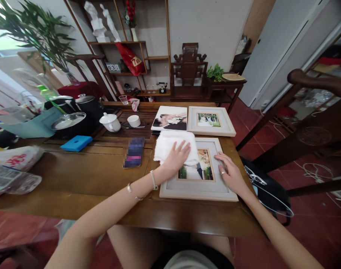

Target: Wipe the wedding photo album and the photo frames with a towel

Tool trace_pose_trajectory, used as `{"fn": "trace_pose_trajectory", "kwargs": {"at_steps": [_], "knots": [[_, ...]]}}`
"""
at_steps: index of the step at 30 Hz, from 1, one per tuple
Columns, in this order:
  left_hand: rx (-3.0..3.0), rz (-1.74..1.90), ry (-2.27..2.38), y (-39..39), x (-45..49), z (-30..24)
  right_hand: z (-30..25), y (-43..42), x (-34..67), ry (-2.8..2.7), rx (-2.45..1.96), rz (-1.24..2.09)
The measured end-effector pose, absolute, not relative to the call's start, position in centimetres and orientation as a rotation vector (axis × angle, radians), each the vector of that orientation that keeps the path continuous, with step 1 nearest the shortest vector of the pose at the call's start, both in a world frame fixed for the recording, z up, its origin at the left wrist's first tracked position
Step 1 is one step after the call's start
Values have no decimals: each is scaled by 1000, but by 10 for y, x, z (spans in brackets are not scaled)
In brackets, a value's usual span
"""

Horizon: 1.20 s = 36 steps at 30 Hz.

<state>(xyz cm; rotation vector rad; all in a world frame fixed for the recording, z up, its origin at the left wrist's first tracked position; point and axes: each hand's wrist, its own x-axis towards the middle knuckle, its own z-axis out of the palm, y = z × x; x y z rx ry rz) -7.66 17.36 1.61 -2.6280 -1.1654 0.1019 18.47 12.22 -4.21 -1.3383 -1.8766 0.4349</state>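
A framed photo (170,190) with a pale wooden frame lies flat near the table's front edge. Over its upper left part is spread a white cloth (163,145), which hides that corner. My left hand (177,156) presses down on the cloth with its fingers spread. On the frame's right side rests my right hand (229,170), fingers stretched out along the border and a ring on one of them. Behind the cloth lie a photo panel (170,117) and, to its right, a second framed photo (211,120).
Left of the cloth lies a phone (134,153). Farther left are a lidded white cup (110,122), a small white bowl (134,120), a blue box (76,143) and plastic bags (19,158). A dark wooden chair (313,127) stands on the right.
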Motion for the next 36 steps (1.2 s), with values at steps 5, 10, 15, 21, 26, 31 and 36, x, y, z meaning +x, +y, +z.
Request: {"fn": "trace_pose_trajectory", "kwargs": {"at_steps": [5, 10, 15, 21, 26, 31, 36], "knots": [[-2620, 184, -1285, 139, -101, 22, -42, 123, 183, -1873, -1339, 446], [-2755, 150, -1071, 58, -88, 26, -43, 123, 184, -1880, -1343, 448], [-2673, -133, -942, 36, -60, 16, -43, 122, 184, -1882, -1344, 445], [-2593, -151, -1048, 118, -25, 1, -44, 124, 185, -1873, -1309, 452], [-2609, -56, -1164, 152, -10, 2, -47, 123, 186, -1853, -1300, 472], [-2724, -85, -994, 109, -11, 10, -47, 123, 189, -1858, -1263, 514], [-2744, -74, -814, 50, -35, 27, -42, 121, 186, -1860, -1338, 520]]}}
